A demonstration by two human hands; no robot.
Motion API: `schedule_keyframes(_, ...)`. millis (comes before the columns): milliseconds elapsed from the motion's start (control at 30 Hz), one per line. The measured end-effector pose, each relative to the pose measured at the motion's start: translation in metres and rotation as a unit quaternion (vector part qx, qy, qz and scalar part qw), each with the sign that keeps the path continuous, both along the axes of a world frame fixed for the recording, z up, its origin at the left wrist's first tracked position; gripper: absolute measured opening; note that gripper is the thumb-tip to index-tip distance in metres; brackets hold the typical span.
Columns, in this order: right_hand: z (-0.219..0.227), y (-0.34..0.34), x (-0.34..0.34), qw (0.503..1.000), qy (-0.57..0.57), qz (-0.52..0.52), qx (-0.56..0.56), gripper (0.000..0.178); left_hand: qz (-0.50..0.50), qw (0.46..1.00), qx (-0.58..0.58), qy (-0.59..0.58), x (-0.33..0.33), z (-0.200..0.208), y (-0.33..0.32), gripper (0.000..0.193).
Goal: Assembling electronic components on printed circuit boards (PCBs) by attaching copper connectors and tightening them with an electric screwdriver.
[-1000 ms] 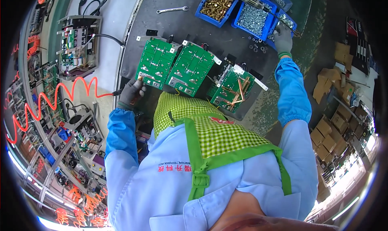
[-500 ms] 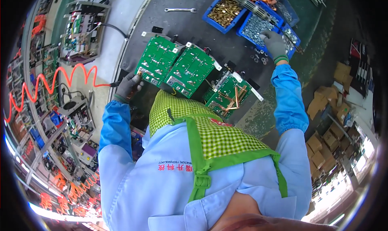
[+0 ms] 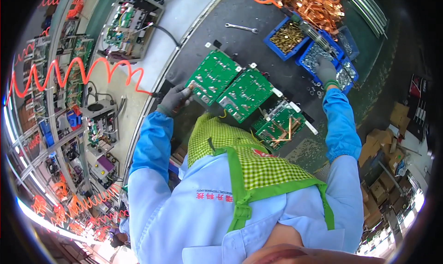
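Observation:
My left hand [image 3: 174,99], in a grey glove, is at the lower left corner of the left green circuit board [image 3: 213,75]. Its fingers are curled in, beside a small copper-coloured piece on the board; what they grip is too small to make out. My right hand [image 3: 326,71], also gloved, reaches into a blue bin [image 3: 301,61] of small silver fasteners. Its fingers are drawn together, with the tips partly hidden among the metal pieces. A second green board [image 3: 246,95] lies beside the first. Copper strips [image 3: 290,128] rest on a third board [image 3: 272,131] nearer my apron.
Brass fasteners fill another blue bin [image 3: 287,39]; a heap of copper parts [image 3: 318,8] lies behind it. A wrench [image 3: 241,28] is on the dark bench. Loose washers [image 3: 316,89] lie by the bins. An orange coiled hose [image 3: 83,70] hangs at the left.
The whole view has shifted, so the bench sits farther right and lower. My right hand stays at the silver-fastener bin, its fingers slightly farther left. My left hand remains at the board's corner.

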State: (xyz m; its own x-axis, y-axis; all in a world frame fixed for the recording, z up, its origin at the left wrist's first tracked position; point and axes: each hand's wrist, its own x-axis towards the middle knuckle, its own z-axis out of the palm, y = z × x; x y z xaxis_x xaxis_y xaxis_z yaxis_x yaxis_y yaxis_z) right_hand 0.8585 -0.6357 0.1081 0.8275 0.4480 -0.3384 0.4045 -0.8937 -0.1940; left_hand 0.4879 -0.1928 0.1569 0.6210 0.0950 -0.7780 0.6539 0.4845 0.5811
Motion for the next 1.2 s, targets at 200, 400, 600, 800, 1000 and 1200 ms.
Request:
schedule_keyframes(200,0.004,0.021,-0.007,0.994,0.036,-0.032,-0.093,0.037,0.005,0.998,-0.041,-0.048,-0.003,-0.003,-0.001,0.024)
schedule_keyframes(400,-0.004,0.002,0.004,0.993,-0.014,-0.087,-0.079,0.03,-0.024,0.995,-0.076,-0.056,0.002,0.002,0.008,0.025)
schedule_keyframes(600,0.083,0.029,-0.009,0.984,-0.1,-0.136,0.051,0.026,-0.075,0.993,-0.082,-0.038,0.009,0.006,0.019,0.018)
schedule_keyframes(800,0.206,0.225,-0.17,0.914,0.106,-0.026,0.391,0.023,-0.127,0.988,-0.064,-0.062,0.007,-0.001,0.03,0.017)
schedule_keyframes(1000,0.11,0.296,-0.266,0.904,0.164,0.095,0.383,0.022,-0.105,0.988,-0.084,-0.072,0.009,-0.016,0.022,0.014)
schedule_keyframes(1200,0.082,0.306,-0.28,0.941,0.046,0.155,0.296,0.019,-0.096,0.988,-0.082,-0.088,0.009,-0.005,0.019,0.014)
